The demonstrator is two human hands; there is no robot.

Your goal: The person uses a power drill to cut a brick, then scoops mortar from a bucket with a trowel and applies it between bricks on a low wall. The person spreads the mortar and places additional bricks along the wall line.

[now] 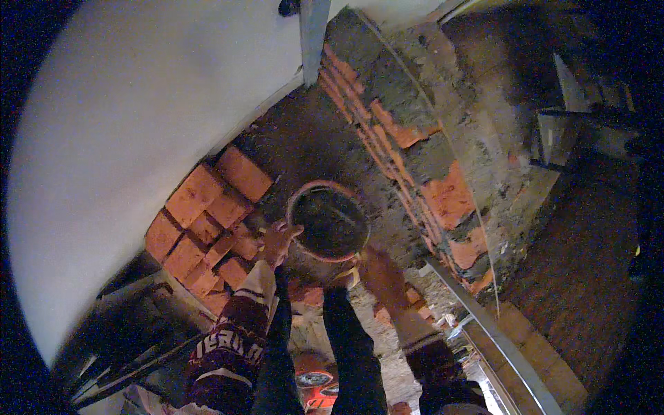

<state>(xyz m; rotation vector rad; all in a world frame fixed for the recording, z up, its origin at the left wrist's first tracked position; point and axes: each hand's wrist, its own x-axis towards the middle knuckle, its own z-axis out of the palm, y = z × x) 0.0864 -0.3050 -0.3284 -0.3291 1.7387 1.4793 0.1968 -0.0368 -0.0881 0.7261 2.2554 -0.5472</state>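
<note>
Bucket (330,225) held up in front of the person, between both hands, just left of the half-built brick wall (415,159). Round, orange rim, dark wet mortar inside. Left hand (278,241) on the left rim, fingers curled over the edge, clamped on it. Right hand (382,277) at the lower right side of the bucket, palm against the wall; looks like a grip, though I can't make out how the fingers sit. Loose red bricks (207,228) stacked below-left of the bucket, against the white wall (138,104). Brick wall has grey mortar smeared over its courses. Metal straightedge (494,339) runs diagonally at lower right, near the wall's foot.
</note>
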